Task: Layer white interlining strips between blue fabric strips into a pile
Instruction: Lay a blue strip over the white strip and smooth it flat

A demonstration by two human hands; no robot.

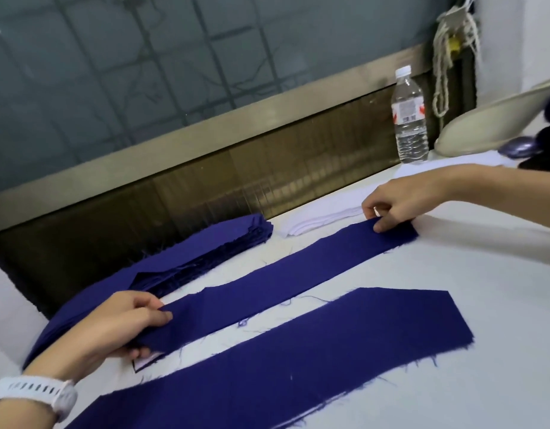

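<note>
A long blue fabric strip (283,278) stretches diagonally across the white table. My left hand (125,323) grips its near left end, thumb on top. My right hand (394,207) pinches its far right end. A second blue strip (298,357), with a white edge showing beneath it at the near side, lies flat in front. A stack of blue strips (205,249) sits behind at the left. A stack of white interlining strips (323,213) lies at the back, just left of my right hand.
A clear water bottle (410,119) stands at the table's back edge. A beige curved object (496,122) and dark items sit at the far right. A brown ledge and window run behind the table (484,305). A white watch is on my left wrist.
</note>
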